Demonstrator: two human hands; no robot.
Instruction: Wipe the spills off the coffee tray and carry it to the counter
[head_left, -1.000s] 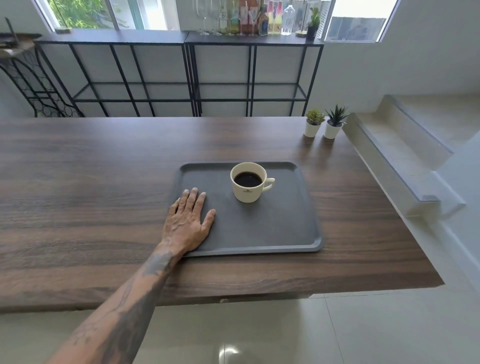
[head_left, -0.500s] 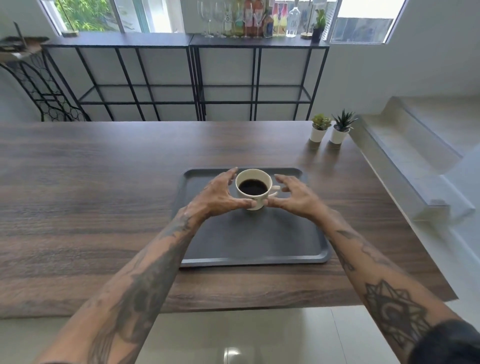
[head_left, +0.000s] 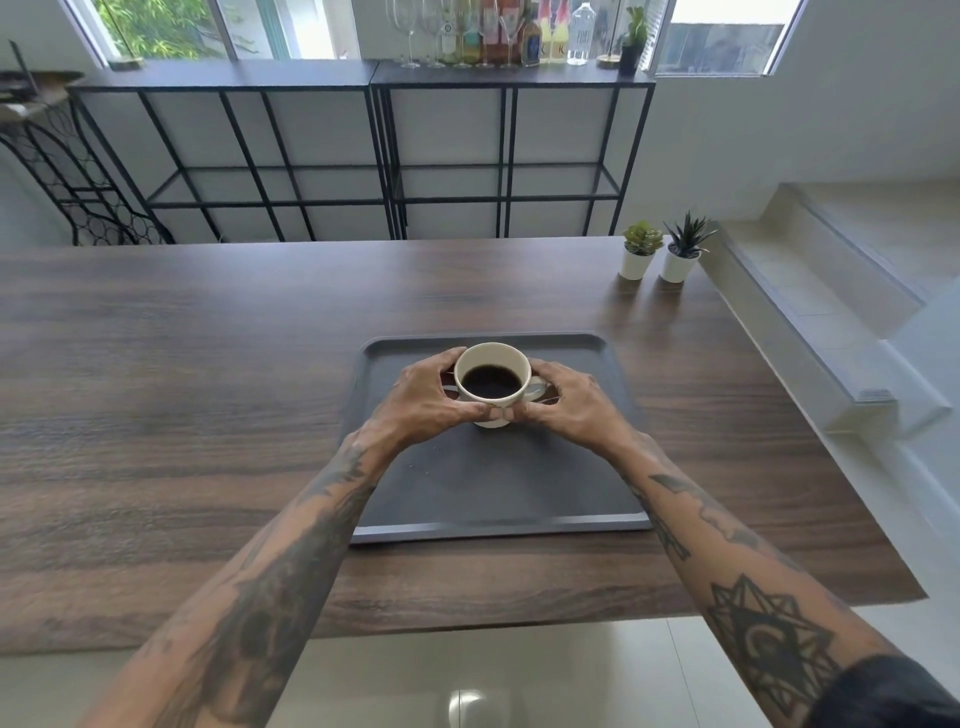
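A dark grey rectangular tray (head_left: 493, 483) lies on the wooden table (head_left: 182, 415), near its front edge. On the tray's far half stands a cream cup (head_left: 492, 382) full of black coffee. My left hand (head_left: 428, 397) wraps the cup's left side and my right hand (head_left: 569, 402) wraps its right side over the handle. The thumbs meet at the cup's near side. A few tiny specks show on the tray surface near my left wrist. The cup's base is partly hidden by my fingers.
Two small potted plants (head_left: 662, 252) stand at the table's far right corner. Behind the table, black metal shelf units (head_left: 374, 156) carry bottles and glasses (head_left: 493, 31). Steps (head_left: 831, 291) rise on the right. Tiled floor lies below the table's front edge.
My left hand left the tray's left edge, my right hand came into view, and both closed around the cup from either side.
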